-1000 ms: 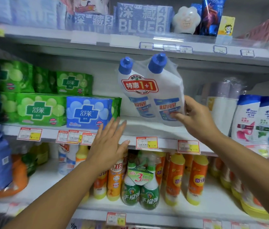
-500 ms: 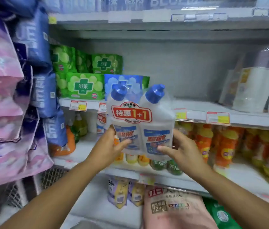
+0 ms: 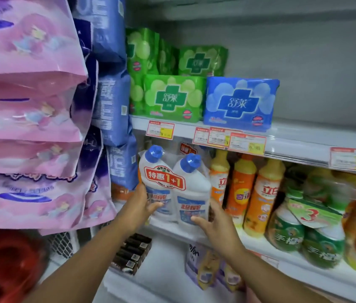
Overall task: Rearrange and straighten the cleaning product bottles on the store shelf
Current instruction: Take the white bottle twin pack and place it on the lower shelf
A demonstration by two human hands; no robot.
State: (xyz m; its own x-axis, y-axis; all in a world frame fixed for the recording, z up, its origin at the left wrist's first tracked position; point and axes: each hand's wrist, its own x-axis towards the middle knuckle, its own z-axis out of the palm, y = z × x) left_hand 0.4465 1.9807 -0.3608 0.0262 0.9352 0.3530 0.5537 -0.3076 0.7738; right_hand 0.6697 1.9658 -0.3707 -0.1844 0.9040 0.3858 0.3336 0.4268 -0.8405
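Twin-pack of white cleaner bottles (image 3: 173, 184), blue caps, red promotional band, shrink-wrapped: stood upright at the left end of the middle shelf (image 3: 282, 248), just beside orange detergent bottles (image 3: 241, 191). Left hand (image 3: 138, 207) grasped the pack's left side; right hand (image 3: 216, 224) gripped its lower right corner. Green packets (image 3: 172, 98) and a blue packet (image 3: 240, 103) occupied the shelf above. Pink bags (image 3: 26, 119) hung at left.

Setting: retail shop aisle. Evidence: red-and-yellow price tags (image 3: 247, 145) on the shelf edge (image 3: 299, 142) above the hands; orange detergent bottles (image 3: 260, 197) right of the right hand (image 3: 218, 226); packaged goods (image 3: 173, 98) stacked above.
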